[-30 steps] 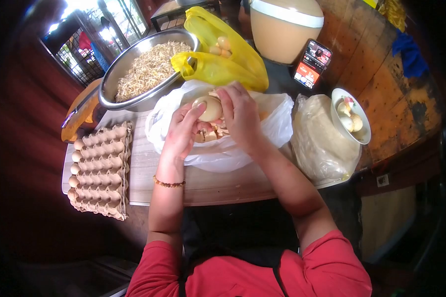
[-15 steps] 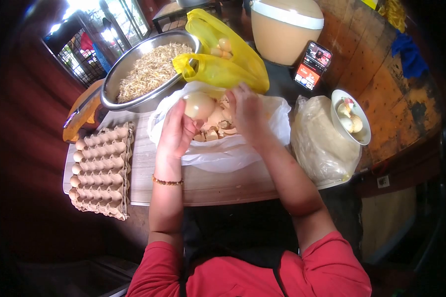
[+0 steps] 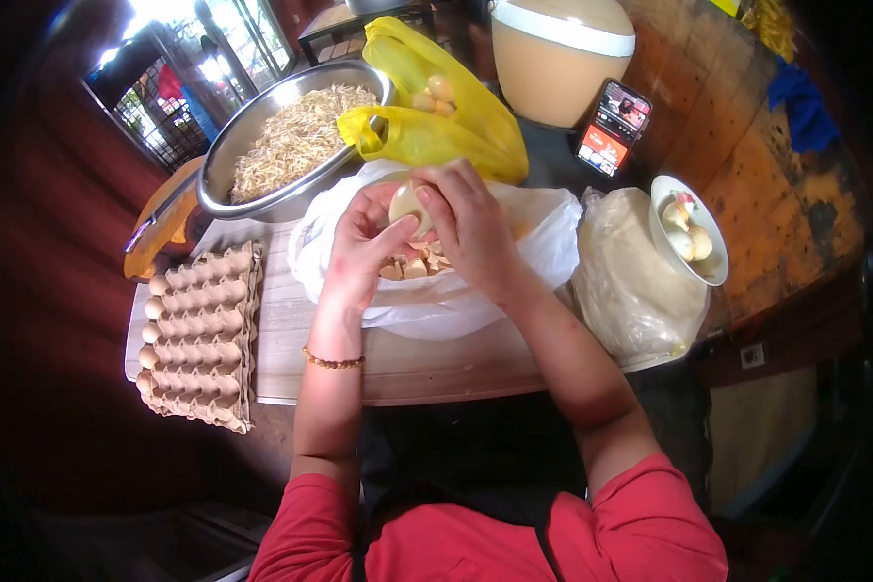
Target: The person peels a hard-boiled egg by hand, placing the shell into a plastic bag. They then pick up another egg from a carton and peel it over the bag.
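A pale, smooth egg is held between both hands above a white plastic bag. My left hand wraps round its left side, thumb across the front. The fingers of my right hand are bent against the egg's right side. Under the hands, broken eggshells lie in the bag. A beaded bracelet is on my left wrist.
An egg carton with several eggs stands left. Behind are a metal bowl of dried strands, a yellow bag with eggs, a beige container and a phone. Right are a clear bag and a white bowl.
My right hand has moved left onto the egg, and my left hand has shifted slightly right and turned. The hands now meet around the egg and cover more of the shells.
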Demonstrator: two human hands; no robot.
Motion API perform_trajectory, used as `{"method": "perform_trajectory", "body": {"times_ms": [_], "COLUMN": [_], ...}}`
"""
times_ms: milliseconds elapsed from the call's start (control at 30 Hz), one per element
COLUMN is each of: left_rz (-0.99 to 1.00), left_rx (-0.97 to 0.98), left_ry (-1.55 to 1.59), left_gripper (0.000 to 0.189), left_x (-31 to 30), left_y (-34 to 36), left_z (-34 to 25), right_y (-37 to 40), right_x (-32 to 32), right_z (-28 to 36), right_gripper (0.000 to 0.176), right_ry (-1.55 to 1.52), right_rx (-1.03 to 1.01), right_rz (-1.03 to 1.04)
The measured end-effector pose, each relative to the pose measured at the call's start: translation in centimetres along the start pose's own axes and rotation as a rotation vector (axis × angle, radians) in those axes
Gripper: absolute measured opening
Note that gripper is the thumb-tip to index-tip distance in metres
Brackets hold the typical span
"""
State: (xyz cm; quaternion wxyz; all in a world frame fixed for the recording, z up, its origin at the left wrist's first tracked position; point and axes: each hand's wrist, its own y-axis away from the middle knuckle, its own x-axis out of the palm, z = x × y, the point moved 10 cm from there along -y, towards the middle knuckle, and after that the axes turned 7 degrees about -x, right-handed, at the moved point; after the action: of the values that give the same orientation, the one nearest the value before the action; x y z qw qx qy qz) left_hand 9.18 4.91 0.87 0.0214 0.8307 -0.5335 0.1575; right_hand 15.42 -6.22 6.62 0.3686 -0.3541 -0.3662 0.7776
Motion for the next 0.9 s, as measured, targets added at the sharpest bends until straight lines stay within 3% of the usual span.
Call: {"method": "perform_trajectory", "body": {"times_ms": [367, 533, 667, 733, 900], "left_rz": [-0.033, 0.054, 0.062, -0.013, -0.027], "left_rx": [-0.023, -0.126, -0.119, -0.011, -0.027], "left_ry": [-0.121, 0.205, 0.206, -0.074, -0.021], "left_gripper": [0.037, 0.041, 0.040, 0.038, 0.037], "left_x": [0.0, 0.0, 0.0, -0.1, -1.0], "left_y": [0.1, 0.1, -0.1, 0.0, -0.1], "left_z": [-0.3, 0.4, 0.9, 0.2, 0.4], "right_y": [0.3, 0.0, -0.1, -0.1, -0.3], "right_x": [-0.5, -1.3, -1.5, -1.3, -1.4], "right_z": [-1.6, -2.3, -1.9, -1.4, -1.0], "right_gripper": [0.019, 0.021, 0.020, 0.020, 0.017], "right_ry": [0.049, 0.043, 0.057, 0.063, 0.014], "right_rx": [0.084, 0.144, 0.109, 0.089, 0.078], "right_rz": [-0.061, -0.087, -0.099, -0.094, -0.092]}}
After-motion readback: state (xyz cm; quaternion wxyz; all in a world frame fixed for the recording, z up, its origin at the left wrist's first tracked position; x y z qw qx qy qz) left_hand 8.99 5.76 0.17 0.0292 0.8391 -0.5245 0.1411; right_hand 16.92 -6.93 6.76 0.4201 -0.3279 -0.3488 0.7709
